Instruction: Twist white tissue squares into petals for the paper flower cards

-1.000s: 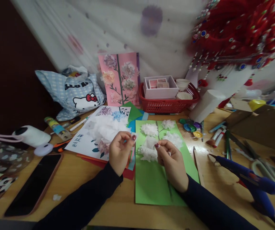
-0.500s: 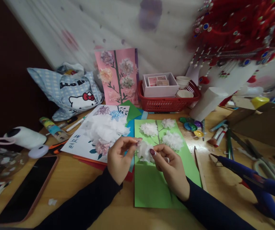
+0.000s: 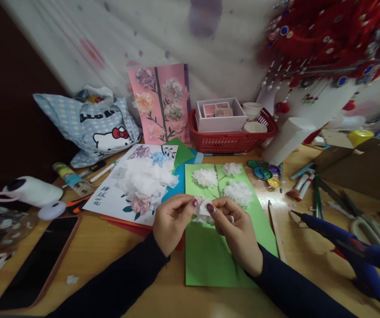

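Observation:
Above the green card [image 3: 216, 265], my left hand [image 3: 173, 221] and my right hand [image 3: 238, 232] face each other in a pinch. Crumpled white tissue paper [image 3: 202, 214] is between their fingertips, gripped from both sides. The fingers hide part of it, and I cannot tell whether it touches the card. Several fluffy white tissue flowers, one a white flower [image 3: 205, 177], sit on the card's upper half beside a drawn stem. Left of my hands, a heap of white tissue pieces [image 3: 143, 176] covers part of a drawing sheet [image 3: 102, 204] with coloured flowers.
A blue glue gun [image 3: 338, 236] and scissors [image 3: 363, 221] lie to the right, near a paint palette [image 3: 265, 173]. Behind stand a red basket [image 3: 229, 143] and a pink flower picture [image 3: 150, 128]. A phone [image 3: 39, 265] and a checked bag [image 3: 103, 128] are at left.
My left hand has moved slightly right and down, its fingertips now closer to my right hand on the tissue. The right hand stays almost in place. The view has shifted slightly.

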{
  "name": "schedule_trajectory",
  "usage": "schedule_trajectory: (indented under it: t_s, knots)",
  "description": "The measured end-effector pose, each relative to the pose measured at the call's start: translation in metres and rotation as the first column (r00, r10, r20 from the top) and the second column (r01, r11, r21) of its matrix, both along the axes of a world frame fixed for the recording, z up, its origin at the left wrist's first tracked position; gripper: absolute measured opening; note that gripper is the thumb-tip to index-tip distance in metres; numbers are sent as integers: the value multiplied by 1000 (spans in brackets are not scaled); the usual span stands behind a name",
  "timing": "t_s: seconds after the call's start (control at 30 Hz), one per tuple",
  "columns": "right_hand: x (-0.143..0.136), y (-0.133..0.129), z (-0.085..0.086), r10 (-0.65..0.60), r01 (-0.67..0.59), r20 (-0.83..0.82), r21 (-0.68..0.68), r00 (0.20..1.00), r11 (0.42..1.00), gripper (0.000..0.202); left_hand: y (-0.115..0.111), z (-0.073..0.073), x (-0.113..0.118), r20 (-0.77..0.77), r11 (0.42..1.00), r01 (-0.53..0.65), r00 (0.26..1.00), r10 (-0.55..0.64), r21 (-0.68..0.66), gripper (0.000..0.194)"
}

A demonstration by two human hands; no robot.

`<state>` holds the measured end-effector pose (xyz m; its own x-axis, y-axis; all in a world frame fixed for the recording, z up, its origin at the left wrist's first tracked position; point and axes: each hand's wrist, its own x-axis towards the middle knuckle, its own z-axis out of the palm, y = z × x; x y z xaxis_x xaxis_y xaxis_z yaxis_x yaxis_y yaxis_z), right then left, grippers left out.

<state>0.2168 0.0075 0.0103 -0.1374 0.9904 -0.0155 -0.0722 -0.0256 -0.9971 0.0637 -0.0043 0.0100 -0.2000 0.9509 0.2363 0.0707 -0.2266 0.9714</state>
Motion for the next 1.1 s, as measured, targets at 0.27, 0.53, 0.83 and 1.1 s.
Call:
schedule_trajectory:
  t_s: [0.27,0.53,0.83,1.1]
  knots:
    - [1,3,-3,-46,45,-38,-17,998,999,33,19,-19,-15,283,933,-344,889,359,-104,30]
    - [0,1,-4,-35,35,-9,-6,999,999,30,3,1,-6,-166,946,-126,969,181,299,21]
    - [0,1,2,-8,8,9,3,1000,1000,30,-1,1,-1,-392,952,53,917,73,300,24]
    - [0,0,5,56,-57,-20,-45,998,997,32,-1,1,1,-332,973,32,942,47,229,15]
